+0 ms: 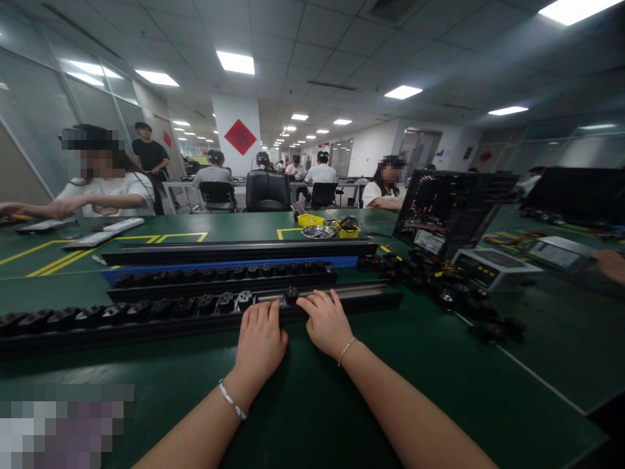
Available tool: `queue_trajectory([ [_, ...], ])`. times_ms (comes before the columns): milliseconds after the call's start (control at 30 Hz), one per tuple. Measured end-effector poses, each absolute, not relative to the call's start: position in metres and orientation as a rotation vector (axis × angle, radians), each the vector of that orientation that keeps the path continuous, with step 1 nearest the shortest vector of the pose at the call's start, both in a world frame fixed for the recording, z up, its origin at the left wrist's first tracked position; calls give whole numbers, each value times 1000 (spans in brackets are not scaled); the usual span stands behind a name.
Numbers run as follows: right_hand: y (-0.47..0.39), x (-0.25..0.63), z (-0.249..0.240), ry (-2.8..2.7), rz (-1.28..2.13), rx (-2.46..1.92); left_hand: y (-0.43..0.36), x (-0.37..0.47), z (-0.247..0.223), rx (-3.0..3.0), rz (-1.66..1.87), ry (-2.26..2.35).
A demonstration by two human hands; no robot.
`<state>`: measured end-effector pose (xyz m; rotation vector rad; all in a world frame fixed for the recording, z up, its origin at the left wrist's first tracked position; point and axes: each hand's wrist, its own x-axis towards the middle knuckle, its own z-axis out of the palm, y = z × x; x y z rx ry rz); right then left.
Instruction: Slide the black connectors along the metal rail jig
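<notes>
Watching remotely, I judge the small black plastic block (291, 295) in the long black metal rail (366, 301) light, stiff, best held by its sides, but cannot tell whether the right hand (326, 320) or left hand (262, 335), both at the rail's near edge, has fingers grasping.

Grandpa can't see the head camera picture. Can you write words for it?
A person's left hand and right hand are at a long black rail on a green table, one small black part between them. More small parts line the rail's left side; an open computer case stands farther right and people sit behind.
</notes>
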<state>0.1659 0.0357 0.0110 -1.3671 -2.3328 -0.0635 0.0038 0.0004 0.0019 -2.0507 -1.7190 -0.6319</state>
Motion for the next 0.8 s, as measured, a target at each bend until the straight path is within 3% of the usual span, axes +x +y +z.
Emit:
queue_trajectory([
  [800,38,183,14,-2328,-73,-1399,0,4,1,-2052,-631,-1726],
])
